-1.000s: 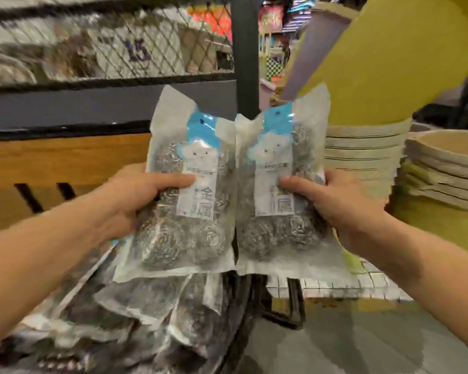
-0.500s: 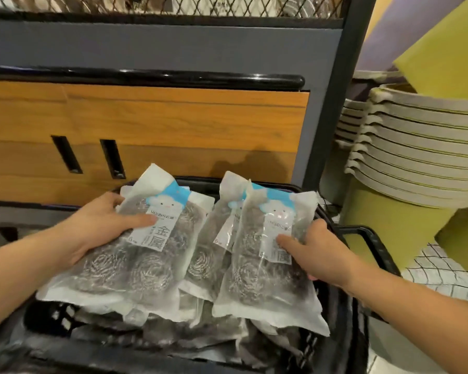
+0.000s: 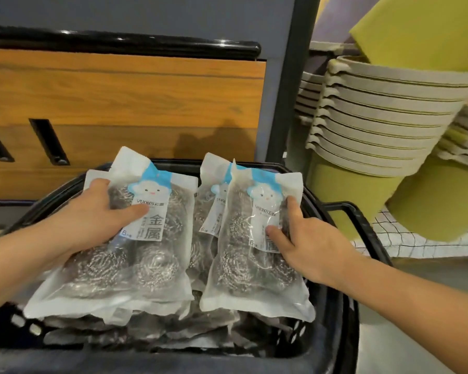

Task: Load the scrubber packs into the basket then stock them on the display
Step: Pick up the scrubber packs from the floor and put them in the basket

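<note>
Left hand (image 3: 92, 220) grips one scrubber pack (image 3: 135, 244), right hand (image 3: 305, 244) grips a second pack (image 3: 251, 244). Both packs lie on the pile inside the black basket (image 3: 333, 314). Stacked tubs (image 3: 384, 125) right of basket.

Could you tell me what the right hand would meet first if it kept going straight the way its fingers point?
Probably the basket's far rim, past the pack the right hand holds; depth is unclear.
</note>
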`<state>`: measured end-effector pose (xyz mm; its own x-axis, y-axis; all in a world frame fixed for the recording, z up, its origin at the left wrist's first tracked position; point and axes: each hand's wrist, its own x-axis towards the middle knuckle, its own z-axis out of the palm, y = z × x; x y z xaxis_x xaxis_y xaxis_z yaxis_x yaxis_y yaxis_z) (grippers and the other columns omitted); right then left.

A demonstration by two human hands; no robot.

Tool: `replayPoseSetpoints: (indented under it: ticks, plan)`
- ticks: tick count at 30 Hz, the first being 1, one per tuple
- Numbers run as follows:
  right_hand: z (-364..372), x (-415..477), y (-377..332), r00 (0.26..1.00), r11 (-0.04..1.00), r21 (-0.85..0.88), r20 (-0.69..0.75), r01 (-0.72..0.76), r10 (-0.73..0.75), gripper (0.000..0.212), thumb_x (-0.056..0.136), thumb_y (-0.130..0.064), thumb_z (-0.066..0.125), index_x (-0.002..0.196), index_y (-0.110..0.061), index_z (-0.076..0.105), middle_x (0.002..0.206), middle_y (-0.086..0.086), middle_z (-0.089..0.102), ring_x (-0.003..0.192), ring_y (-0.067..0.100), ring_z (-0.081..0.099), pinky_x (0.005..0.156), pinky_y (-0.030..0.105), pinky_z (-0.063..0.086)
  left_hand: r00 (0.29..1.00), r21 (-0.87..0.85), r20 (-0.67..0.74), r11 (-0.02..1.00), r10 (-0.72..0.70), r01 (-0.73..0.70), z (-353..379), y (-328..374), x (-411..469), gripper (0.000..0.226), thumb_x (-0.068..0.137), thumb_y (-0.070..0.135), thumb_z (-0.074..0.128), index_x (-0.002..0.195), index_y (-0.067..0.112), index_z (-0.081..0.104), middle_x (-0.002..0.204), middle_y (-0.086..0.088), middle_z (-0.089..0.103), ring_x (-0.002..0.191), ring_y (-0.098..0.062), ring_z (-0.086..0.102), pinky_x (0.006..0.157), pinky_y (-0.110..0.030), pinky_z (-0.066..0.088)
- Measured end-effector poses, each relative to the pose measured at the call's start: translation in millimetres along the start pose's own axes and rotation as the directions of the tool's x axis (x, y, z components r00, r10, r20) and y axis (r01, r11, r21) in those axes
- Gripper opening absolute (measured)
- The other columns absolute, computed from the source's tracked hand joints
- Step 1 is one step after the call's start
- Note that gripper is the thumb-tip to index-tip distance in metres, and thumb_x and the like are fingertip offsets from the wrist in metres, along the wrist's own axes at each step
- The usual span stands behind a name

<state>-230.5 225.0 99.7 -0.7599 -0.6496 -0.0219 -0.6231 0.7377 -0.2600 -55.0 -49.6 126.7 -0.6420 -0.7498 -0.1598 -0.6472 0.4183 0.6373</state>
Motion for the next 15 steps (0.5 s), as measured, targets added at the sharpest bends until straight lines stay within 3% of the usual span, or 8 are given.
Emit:
replayPoseSetpoints:
  ticks: [2, 5, 8, 12, 15]
  plan:
    - [-3.3, -7.0, 17.1, 0.999, 0.999, -0.005, -0.033, -0.037, 0.037, 0.080, 0.102, -0.056, 0.027, 0.158, -0.007, -0.004, 0.070, 0.003, 0.057, 0.075, 0.030, 0.065, 0.066, 0.043, 0.053, 0.999, 0.031, 0.018, 0.999, 0.045, -0.045, 12.4, 8.3, 1.6, 0.083, 0.072, 0.067, 0.071, 0.138, 0.023, 0.043, 0.111, 0.005, 0.067, 0.092, -0.021, 0.067, 0.084, -0.049, 0.057]
    - [-9.9, -16.6, 53.3, 0.994, 0.995, -0.012, -0.058, -0.095, 0.095, 0.080, 0.101, -0.058, 0.026, 0.159, -0.011, -0.003, 0.067, 0.000, 0.054, 0.073, 0.029, 0.062, 0.063, 0.041, 0.051, 0.992, 0.048, 0.045, 0.991, 0.122, -0.124, 38.5, 34.0, -1.8, 0.066, 0.081, 0.051, 0.072, 0.136, 0.023, 0.047, 0.106, 0.004, 0.066, 0.086, -0.024, 0.067, 0.079, -0.047, 0.056]
    - [-18.3, -29.3, 91.6, 0.986, 0.990, -0.029, -0.096, -0.136, 0.133, 0.078, 0.101, -0.059, 0.025, 0.159, -0.014, -0.002, 0.064, -0.003, 0.052, 0.067, 0.026, 0.057, 0.059, 0.038, 0.049, 0.983, 0.052, 0.094, 0.985, 0.159, -0.164, 65.9, 60.5, -6.4, 0.088, 0.067, 0.070, 0.073, 0.134, 0.018, 0.048, 0.108, 0.005, 0.069, 0.091, -0.020, 0.067, 0.081, -0.043, 0.057]
    - [-30.6, -47.5, 138.4, 0.978, 0.985, -0.057, -0.135, -0.166, 0.157, 0.080, 0.099, -0.062, 0.023, 0.160, -0.016, 0.000, 0.068, -0.001, 0.062, 0.065, 0.023, 0.062, 0.056, 0.037, 0.051, 0.984, 0.097, 0.037, 0.979, 0.176, -0.179, 105.7, 94.2, -14.7, 0.084, 0.078, 0.055, 0.072, 0.138, 0.004, 0.043, 0.095, 0.002, 0.058, 0.078, -0.019, 0.060, 0.073, -0.038, 0.054]
    - [-38.4, -59.6, 167.9, 0.982, 0.983, -0.078, -0.107, -0.167, 0.158, 0.082, 0.098, -0.065, 0.025, 0.160, -0.017, 0.001, 0.066, -0.002, 0.062, 0.064, 0.021, 0.063, 0.054, 0.037, 0.051, 0.978, 0.095, 0.027, 0.973, 0.208, -0.210, 128.9, 110.3, -19.4, 0.100, 0.062, 0.071, 0.070, 0.130, 0.000, 0.049, 0.095, -0.008, 0.067, 0.074, -0.027, 0.065, 0.070, -0.044, 0.058]
